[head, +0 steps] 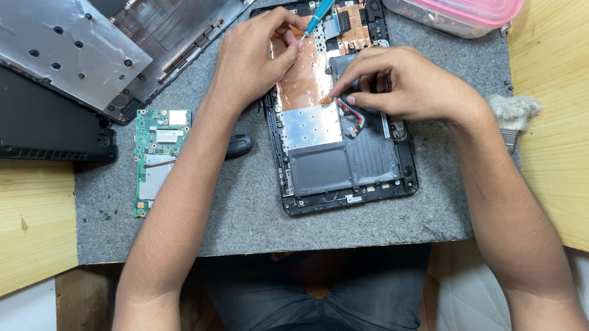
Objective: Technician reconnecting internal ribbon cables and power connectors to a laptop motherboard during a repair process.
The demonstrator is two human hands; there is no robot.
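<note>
An opened black laptop base (346, 193) lies on the grey felt mat (241, 209), showing a copper sheet (304, 74), a silver plate and a dark battery. My left hand (256, 53) rests on the upper left of the base and grips a small blue-handled screwdriver (321, 13), its tip near the copper. My right hand (402, 81) pinches at the copper sheet's right edge, just above a bundle of coloured wires (353, 118).
A green circuit board (156, 157) lies left of my left forearm. A grey laptop cover (64, 40) and a black panel (35, 127) sit at top left. A pink-lidded plastic box (456, 11) stands at top right. A cloth tuft (515, 111) lies at the mat's right edge.
</note>
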